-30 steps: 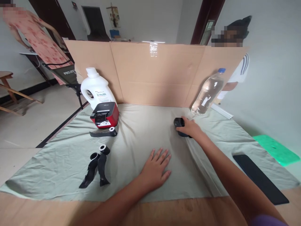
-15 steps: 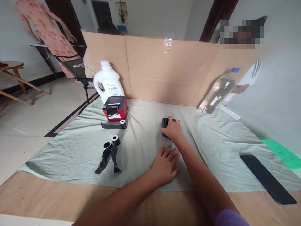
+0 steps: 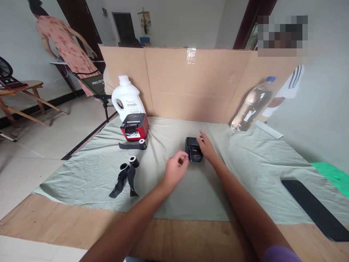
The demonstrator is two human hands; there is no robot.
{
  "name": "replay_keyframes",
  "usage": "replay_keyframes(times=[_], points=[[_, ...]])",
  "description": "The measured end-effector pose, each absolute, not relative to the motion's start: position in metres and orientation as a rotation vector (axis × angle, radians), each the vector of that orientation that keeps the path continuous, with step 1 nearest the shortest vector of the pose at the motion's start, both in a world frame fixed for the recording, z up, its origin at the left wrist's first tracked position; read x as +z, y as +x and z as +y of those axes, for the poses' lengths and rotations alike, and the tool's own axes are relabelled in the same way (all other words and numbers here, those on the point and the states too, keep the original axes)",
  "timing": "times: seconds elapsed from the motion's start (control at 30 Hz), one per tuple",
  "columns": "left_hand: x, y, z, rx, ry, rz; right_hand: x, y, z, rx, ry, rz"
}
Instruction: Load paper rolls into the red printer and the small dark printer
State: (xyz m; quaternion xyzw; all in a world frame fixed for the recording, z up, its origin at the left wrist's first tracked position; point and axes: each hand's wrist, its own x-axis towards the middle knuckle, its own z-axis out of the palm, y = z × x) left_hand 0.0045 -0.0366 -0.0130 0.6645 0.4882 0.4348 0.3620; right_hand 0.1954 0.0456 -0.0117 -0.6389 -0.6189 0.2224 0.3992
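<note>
Loosely curled left hand (image 3: 176,169) hovers beside black device (image 3: 193,154), open right hand (image 3: 207,147) touching it, writing illegible.

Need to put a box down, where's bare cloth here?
Bare cloth lies between the black device and the water bottle, and up by the cardboard wall. Crowded: around the red printer, black rolls, left hand and right hand.

White walls (image 3: 177,22), pale floor (image 3: 35,145), wooden table (image 3: 27,86), dark folding chair (image 3: 94,82) at left

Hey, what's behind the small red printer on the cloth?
A white detergent jug stands right behind the red printer, before the cardboard screen. The printer covers the jug's base.
</note>
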Motion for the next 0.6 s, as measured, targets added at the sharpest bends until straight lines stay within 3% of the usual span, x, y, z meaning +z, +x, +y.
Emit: replay_keyframes(times=[0.07, 0.27, 0.6], points=[[-0.009, 0.004, -0.006, 1.193, 1.444, 1.35, -0.03, 0.199, 0.049, 0.592, -1.522, -1.5], [-0.007, 0.015, 0.062, 0.917, 1.211, 1.421, -0.041, 0.201, 0.046, 0.647, -1.449, -1.455], [-0.012, 0.013, 0.083, 0.736, 1.16, 1.349, -0.041, 0.203, 0.046, 0.633, -1.47, -1.491]])
